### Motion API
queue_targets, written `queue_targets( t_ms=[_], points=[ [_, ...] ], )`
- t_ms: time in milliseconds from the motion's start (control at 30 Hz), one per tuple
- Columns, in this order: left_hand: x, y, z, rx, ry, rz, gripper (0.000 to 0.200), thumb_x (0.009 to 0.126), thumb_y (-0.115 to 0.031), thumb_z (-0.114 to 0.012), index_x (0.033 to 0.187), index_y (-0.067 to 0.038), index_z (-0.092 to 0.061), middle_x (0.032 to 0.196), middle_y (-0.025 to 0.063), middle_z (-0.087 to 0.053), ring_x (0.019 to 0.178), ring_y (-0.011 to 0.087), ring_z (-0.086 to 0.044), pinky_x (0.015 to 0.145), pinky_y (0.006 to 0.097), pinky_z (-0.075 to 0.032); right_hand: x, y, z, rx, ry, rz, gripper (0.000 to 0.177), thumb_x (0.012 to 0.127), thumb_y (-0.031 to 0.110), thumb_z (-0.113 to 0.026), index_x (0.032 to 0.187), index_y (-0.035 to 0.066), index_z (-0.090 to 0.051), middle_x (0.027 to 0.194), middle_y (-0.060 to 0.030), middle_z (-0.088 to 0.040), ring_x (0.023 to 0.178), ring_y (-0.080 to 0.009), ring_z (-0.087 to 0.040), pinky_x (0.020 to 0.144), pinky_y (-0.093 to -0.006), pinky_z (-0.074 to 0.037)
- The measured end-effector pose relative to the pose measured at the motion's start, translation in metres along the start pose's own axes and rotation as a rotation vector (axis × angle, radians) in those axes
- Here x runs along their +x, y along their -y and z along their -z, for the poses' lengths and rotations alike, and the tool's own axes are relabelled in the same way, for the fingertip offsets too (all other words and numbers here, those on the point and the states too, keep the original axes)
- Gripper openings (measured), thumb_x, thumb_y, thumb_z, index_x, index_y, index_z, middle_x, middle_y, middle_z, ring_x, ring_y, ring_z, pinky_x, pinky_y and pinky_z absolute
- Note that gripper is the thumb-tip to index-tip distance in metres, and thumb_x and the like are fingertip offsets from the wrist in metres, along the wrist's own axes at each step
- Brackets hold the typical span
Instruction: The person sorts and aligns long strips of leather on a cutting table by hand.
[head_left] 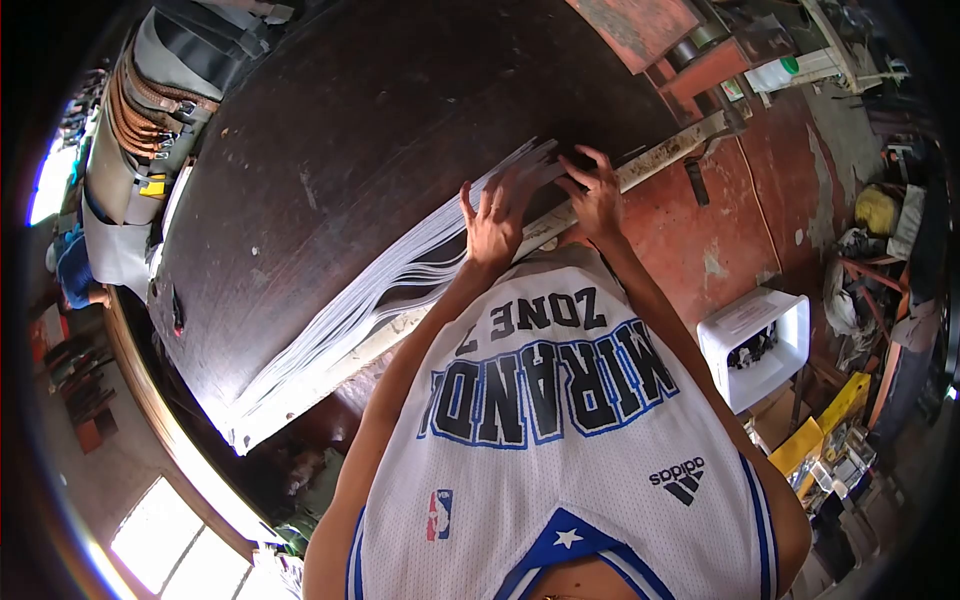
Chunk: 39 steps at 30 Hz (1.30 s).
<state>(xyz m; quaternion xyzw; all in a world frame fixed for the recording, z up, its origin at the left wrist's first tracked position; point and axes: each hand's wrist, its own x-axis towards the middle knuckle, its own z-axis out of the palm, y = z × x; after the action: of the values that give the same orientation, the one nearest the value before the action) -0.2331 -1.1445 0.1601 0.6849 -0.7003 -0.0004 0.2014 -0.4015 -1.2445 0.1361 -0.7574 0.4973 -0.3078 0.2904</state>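
Note:
A bundle of long, thin, pale strips (385, 265) lies along the near edge of a dark tabletop (330, 130). My left hand (494, 222) rests over the strips near their far right end, its fingers spread and partly blurred. To its right my right hand (594, 190) is raised beside the strip ends, with thumb and fingers apart and nothing visible between them. Several strips bow and separate below my left hand, while their other ends fan toward the table's lower left corner.
Brown braided straps (135, 110) hang at the upper left. A white bin (755, 348) with dark pieces stands on the right. A red machine part (640, 30) is at the top. At the far left, a person in a blue sleeve (73, 270) is partly visible.

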Motion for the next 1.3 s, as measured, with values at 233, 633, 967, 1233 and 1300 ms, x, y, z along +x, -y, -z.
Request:
queue_targets(
  t_ms=[233,633,967,1233,1300],
  points=[
    [-0.014,0.008,-0.001,-0.006,0.016,0.008,0.051,0.087,-0.010,-0.056,0.137,-0.019,-0.057,0.148,0.0053,-0.043,0.136,0.0244,-0.040,0.111,0.0658,-0.021,-0.006,0.004,-0.007,-0.151,0.003,0.061,0.033,0.083,0.030,-0.074,0.116,0.027,-0.073,0.116,0.0022,-0.058,0.104,-0.0197,-0.059,0.088,-0.0405,-0.040],
    [-0.022,0.009,0.004,0.025,0.008,0.039,0.051,0.086,-0.008,-0.056,0.137,-0.015,-0.055,0.148,0.0049,-0.044,0.135,0.0229,-0.043,0.114,0.0633,-0.018,-0.010,0.008,-0.010,-0.143,-0.046,0.106,0.030,0.082,0.031,-0.074,0.112,0.028,-0.075,0.107,0.0045,-0.060,0.101,-0.0187,-0.058,0.089,-0.0401,-0.037],
    [-0.026,0.011,0.006,0.042,0.033,0.060,0.054,0.088,-0.008,-0.055,0.141,-0.014,-0.052,0.148,0.0056,-0.044,0.135,0.0234,-0.043,0.114,0.0633,-0.016,-0.010,0.011,-0.012,-0.136,-0.042,0.096,0.032,0.081,0.031,-0.075,0.113,0.027,-0.074,0.108,0.0042,-0.060,0.101,-0.0195,-0.058,0.091,-0.0410,-0.036],
    [-0.028,0.013,0.008,0.053,0.039,0.044,0.053,0.088,-0.010,-0.054,0.141,-0.013,-0.051,0.148,0.0063,-0.045,0.136,0.0235,-0.042,0.113,0.0640,-0.018,-0.006,0.019,-0.005,-0.108,-0.009,0.085,0.035,0.079,0.031,-0.077,0.114,0.026,-0.074,0.109,0.0022,-0.062,0.102,-0.0208,-0.059,0.092,-0.0414,-0.038],
    [-0.028,0.012,0.009,0.049,0.030,0.046,0.053,0.088,-0.011,-0.054,0.141,-0.013,-0.051,0.147,0.0065,-0.045,0.135,0.0236,-0.042,0.113,0.0641,-0.018,-0.003,0.018,-0.004,-0.113,0.008,0.118,0.035,0.080,0.029,-0.077,0.114,0.025,-0.074,0.108,0.0014,-0.063,0.103,-0.0203,-0.059,0.092,-0.0404,-0.039]
  ],
)
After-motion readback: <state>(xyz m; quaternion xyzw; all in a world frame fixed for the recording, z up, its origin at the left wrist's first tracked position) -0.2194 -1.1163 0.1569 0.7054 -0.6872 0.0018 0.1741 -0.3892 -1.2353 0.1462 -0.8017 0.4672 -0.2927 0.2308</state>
